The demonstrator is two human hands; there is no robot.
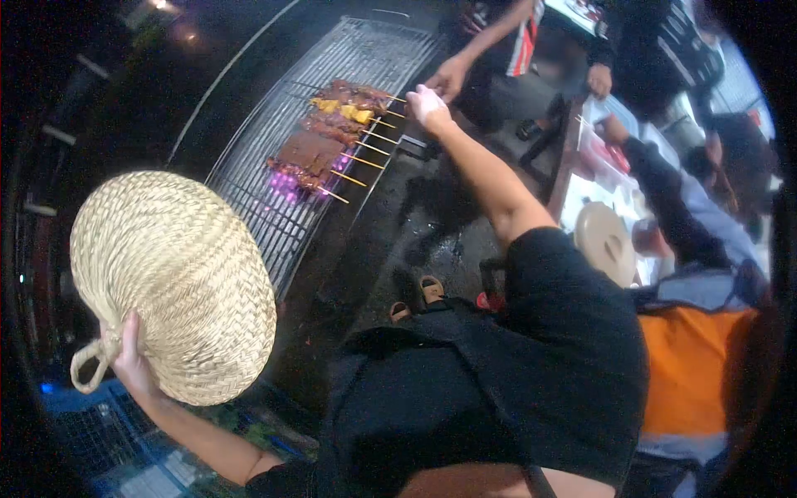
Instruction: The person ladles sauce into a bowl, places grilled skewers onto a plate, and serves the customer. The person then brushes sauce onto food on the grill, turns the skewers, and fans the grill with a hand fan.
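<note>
My left hand (129, 358) is closed round the handle of a woven straw hand fan (178, 282), which has a loop at its end. Over the charcoal grill (365, 50) lie several meat skewers (311, 153), browned and glossy, their wooden sticks pointing right. Yellow pieces (342, 110) sit among the meat on one of them. My right hand (429, 109) reaches to the far end of the row, its fingers closed at the stick end of the farthest skewer (357, 91). Right beside it is another person's hand (451, 77); whether the two touch is unclear.
Glowing coals (286, 184) show beneath the nearer skewers. To the right, people stand at a table (569, 166) holding a plastic container (602, 158) and a round beige lid (604, 242). Someone in an orange and grey top (693, 365) is close on my right. Sandals (431, 289) show below me.
</note>
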